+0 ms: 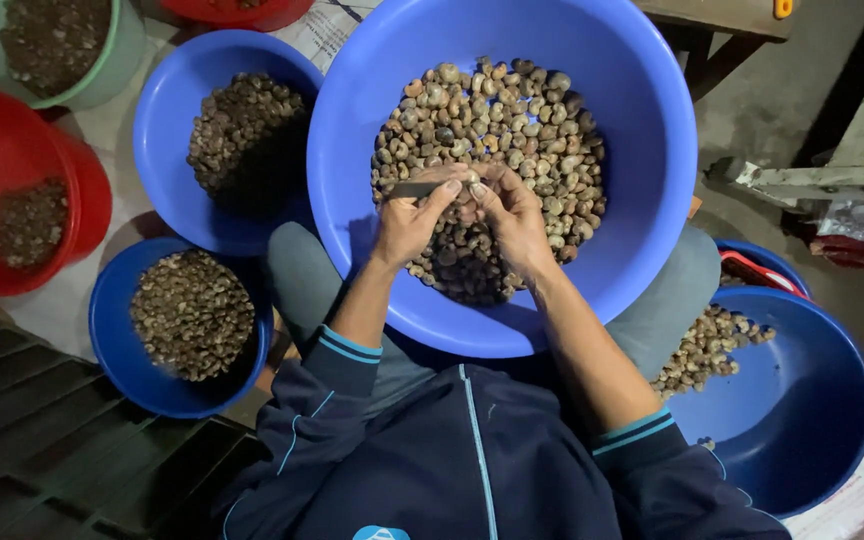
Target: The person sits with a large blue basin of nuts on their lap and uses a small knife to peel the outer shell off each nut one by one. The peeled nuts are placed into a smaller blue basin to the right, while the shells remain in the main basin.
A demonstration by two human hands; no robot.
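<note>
Overhead view, read from left to right, with the large blue basin [632, 130] on the seated person's lap as the reference. Far left of it stands a red tub [12, 150] holding a low layer of dark shells, and above that tub a pale green bucket [117, 60] with similar dark matter. Nearer the basin, touching its left rim, sits a medium blue bowl [167, 120] heaped with brownish nuts; below that bowl, beside the person's knee, lies a smaller blue bowl [112, 330] filled with paler pieces. A second red vessel [252, 12] shows only its edge at the top, left of the basin. Inside the basin lies a mound of raw nuts [512, 120] (mottled tan, grey and brown), piled toward its centre and far wall. Above the near part of this mound the two hands meet: the left hand [407, 222] is closed round a small dark-bladed tool [414, 188], whose blade points left, and the right hand [512, 215] pinches a single nut [470, 182] between thumb and fingertips, close against the tool. Both forearms emerge from dark blue sleeves with light cuff stripes. To the right of the basin, at the person's other knee, a further blue basin [812, 420] holds a small scatter of nuts along its left wall; behind it another blue rim is partly hidden.
</note>
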